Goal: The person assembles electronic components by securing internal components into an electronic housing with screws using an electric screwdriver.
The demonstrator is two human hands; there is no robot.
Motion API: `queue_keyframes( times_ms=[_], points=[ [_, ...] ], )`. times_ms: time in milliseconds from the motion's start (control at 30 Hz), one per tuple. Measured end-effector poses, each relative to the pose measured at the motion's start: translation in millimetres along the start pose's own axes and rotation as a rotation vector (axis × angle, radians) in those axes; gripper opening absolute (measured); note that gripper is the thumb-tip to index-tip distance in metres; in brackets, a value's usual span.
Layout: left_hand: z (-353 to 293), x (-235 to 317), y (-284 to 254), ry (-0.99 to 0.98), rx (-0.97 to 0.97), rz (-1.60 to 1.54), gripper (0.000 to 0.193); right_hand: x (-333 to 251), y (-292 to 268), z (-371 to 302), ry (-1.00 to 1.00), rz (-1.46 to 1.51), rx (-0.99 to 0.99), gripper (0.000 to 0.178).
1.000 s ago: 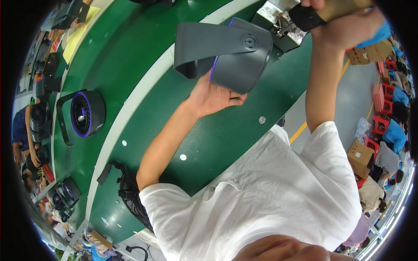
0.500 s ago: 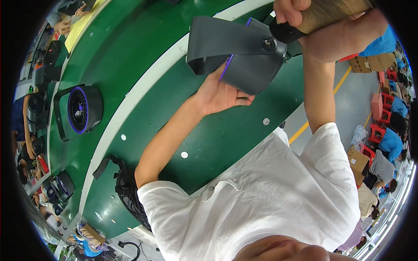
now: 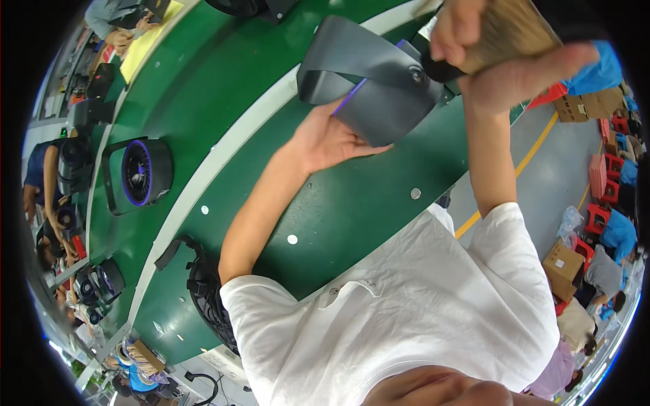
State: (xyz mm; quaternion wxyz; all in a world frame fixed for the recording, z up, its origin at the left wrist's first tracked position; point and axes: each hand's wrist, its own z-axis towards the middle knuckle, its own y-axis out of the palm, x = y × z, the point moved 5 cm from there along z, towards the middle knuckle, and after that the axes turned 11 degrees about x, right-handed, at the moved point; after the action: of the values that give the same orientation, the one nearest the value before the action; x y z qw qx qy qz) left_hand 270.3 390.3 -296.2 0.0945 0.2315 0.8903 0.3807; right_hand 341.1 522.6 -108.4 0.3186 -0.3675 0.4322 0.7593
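My left hand [image 3: 315, 142] is closed round the lower edge of a dark grey fan housing [image 3: 393, 108] with a purple rim, holding it tilted above the green bench. A wide, flat U-shaped bracket [image 3: 342, 47] loops off the housing. On the housing's side, at the bracket's pivot, is a dark round screw recess [image 3: 418, 76]. At the upper right, my right hand [image 3: 497, 84] grips a power screwdriver [image 3: 511, 34] with a worn brass-coloured body and black nose. Its nose is close beside the recess; motion blur hides whether the bit touches.
Another purple-rimmed fan [image 3: 141, 172] stands on the green belt [image 3: 223, 74], beyond a pale rail [image 3: 196, 172]. A black mesh bag-like item [image 3: 206, 287] lies by my left elbow. Other people work across the line; cartons [image 3: 563, 267] and red stools [image 3: 597, 220] stand on the right.
The screwdriver's bit, seen at the screw on the pivot before, no longer shows there. My left hand has turned the fan housing slightly, and the view has shifted.
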Motion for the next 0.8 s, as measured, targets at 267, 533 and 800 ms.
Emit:
queue_keyframes(
  times_ms=[267,533,800],
  points=[
    [-124.3,188.4,-95.3,0.925,0.899,0.91,0.06,78.2,-130.5,-19.3,0.158,-0.105,0.034,0.1],
    [-270.0,323.9,-200.7,1.243,1.463,0.711,0.041,91.7,-144.3,-59.9,0.072,-0.321,-0.059,0.072],
    [-151.5,284.4,-2.4,2.112,0.755,1.786,0.074,81.6,-148.4,-64.8,0.02,-0.302,-0.06,0.07]
  ],
)
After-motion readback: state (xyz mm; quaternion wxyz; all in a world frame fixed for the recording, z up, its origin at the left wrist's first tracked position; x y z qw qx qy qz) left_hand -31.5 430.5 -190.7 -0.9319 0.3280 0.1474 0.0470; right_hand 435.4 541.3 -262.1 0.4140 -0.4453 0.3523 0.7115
